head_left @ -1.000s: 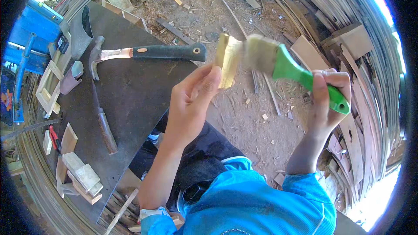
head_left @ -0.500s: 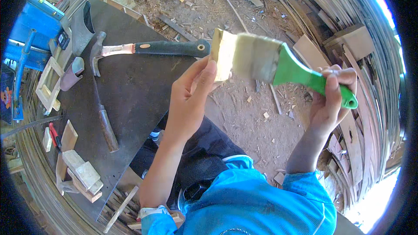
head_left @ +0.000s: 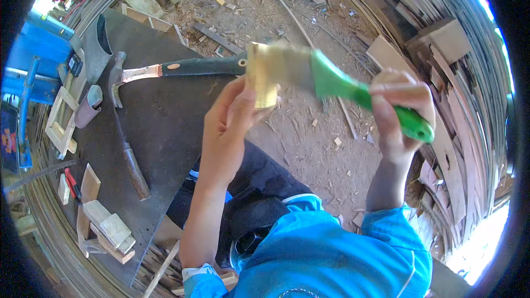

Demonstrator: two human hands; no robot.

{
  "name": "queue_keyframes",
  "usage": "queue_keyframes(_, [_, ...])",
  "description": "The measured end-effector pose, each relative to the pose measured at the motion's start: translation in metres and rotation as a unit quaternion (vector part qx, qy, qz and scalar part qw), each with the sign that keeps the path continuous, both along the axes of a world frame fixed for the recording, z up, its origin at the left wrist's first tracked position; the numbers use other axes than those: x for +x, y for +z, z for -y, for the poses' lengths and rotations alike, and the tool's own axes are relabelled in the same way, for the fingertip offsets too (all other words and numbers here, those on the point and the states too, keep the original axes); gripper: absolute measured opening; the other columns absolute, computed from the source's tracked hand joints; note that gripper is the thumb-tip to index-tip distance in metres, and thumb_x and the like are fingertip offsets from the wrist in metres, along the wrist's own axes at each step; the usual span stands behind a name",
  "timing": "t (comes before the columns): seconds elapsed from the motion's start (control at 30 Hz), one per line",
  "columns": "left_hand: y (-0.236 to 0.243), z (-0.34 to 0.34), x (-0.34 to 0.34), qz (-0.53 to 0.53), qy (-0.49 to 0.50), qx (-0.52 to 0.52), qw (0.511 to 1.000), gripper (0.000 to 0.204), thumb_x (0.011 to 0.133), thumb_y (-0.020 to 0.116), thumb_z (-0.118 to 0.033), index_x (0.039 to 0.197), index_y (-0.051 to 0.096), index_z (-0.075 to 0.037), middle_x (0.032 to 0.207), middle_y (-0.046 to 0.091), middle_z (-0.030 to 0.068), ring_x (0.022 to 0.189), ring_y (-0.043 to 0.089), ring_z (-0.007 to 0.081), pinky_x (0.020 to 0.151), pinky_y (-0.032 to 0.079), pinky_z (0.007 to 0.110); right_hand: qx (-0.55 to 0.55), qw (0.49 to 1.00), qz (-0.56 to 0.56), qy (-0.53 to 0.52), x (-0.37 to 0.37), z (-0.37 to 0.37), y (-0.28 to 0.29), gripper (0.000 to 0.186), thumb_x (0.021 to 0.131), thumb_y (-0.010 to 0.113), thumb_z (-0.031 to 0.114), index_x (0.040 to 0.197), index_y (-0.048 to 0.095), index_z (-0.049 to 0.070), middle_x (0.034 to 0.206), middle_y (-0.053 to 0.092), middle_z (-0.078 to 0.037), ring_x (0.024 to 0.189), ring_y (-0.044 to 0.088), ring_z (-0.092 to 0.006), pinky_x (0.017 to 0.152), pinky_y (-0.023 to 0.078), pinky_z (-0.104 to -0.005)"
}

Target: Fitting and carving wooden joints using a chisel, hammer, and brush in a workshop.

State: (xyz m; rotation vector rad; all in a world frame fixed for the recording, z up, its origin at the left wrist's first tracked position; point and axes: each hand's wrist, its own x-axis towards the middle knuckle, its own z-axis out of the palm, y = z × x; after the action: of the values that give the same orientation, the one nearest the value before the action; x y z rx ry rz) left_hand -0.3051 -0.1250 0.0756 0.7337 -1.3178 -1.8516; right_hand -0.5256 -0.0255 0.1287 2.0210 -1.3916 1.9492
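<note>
Pinched between the thumb and fingers of my left hand (head_left: 225,127) is a small pale wooden block (head_left: 266,92), held up near the table's right edge. My right hand (head_left: 402,111) grips a flat paintbrush (head_left: 334,79) by its green handle. The brush's bristles, smeared by motion, overlap the upper part of the block and appear to be against it. A claw hammer (head_left: 199,67) with a dark grip lies on the table just beyond my left hand. The ends of my left fingers are hidden behind the block.
On the dark table (head_left: 165,116) lie a thin tool with a wooden handle (head_left: 134,174), a red-handled tool (head_left: 72,183), wood offcuts (head_left: 114,229) and a wooden frame (head_left: 61,113). Stacked planks (head_left: 458,99) line the right side. Wood scraps litter the floor (head_left: 309,154).
Both hands have shifted left. The brush has moved farther over the block, so its bristles now cover more of the block's upper part.
</note>
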Motion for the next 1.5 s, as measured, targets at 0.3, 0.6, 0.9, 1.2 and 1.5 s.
queue_keyframes(0.3, [0.004,0.007,0.012,-0.158,-0.055,0.148,0.975,0.044,0.107,0.042,-0.03,0.136,0.047,0.002,0.126,0.063,0.0262,0.113,0.067,0.033,0.103,0.052,0.045,0.044,0.992,0.078,-0.09,-0.005,0.001,0.0,0.005,0.091,0.068,-0.001,0.093,0.063,0.0,0.083,0.068,-0.01,0.069,0.055,-0.0113,0.064,0.042,-0.0245])
queue_keyframes(0.6, [0.0,0.005,0.002,0.169,0.108,-0.36,0.911,0.025,0.094,0.071,-0.017,0.114,0.062,-0.004,0.102,0.07,0.0114,0.093,0.071,0.021,0.079,0.055,0.034,0.012,0.948,0.309,-0.075,-0.017,-0.011,0.014,0.021,0.096,0.058,0.019,0.09,0.059,-0.001,0.082,0.059,-0.009,0.058,0.053,-0.0133,0.054,0.041,-0.0246])
queue_keyframes(0.9, [-0.012,0.009,0.001,0.216,0.105,-0.495,0.835,0.025,0.091,0.073,-0.014,0.112,0.064,-0.004,0.108,0.071,0.0145,0.097,0.071,0.0281,0.082,0.055,0.036,0.109,0.944,0.295,-0.102,-0.024,-0.016,0.016,0.015,0.093,0.066,0.015,0.091,0.063,0.0,0.083,0.066,-0.005,0.069,0.06,-0.01,0.058,0.044,-0.0241])
queue_keyframes(1.2, [-0.007,-0.001,0.001,0.151,0.09,-0.223,0.959,0.032,0.1,0.064,-0.025,0.123,0.057,-0.003,0.11,0.068,0.0085,0.096,0.064,0.0168,0.085,0.051,0.031,0.146,0.949,0.219,-0.172,-0.023,-0.013,-0.002,0.01,0.095,0.064,0.009,0.091,0.062,0.001,0.084,0.064,-0.005,0.071,0.059,-0.0096,0.065,0.046,-0.0235])
queue_keyframes(1.5, [-0.006,0.004,-0.006,-0.053,0.047,0.09,0.993,0.043,0.106,0.043,-0.05,0.11,0.048,-0.009,0.074,0.038,-0.0021,0.062,0.039,0.0093,0.062,0.04,0.028,0.149,0.938,0.297,-0.096,-0.008,-0.018,-0.01,0.017,0.094,0.065,0.017,0.092,0.06,0.002,0.086,0.064,-0.007,0.07,0.06,-0.0105,0.06,0.046,-0.0226])
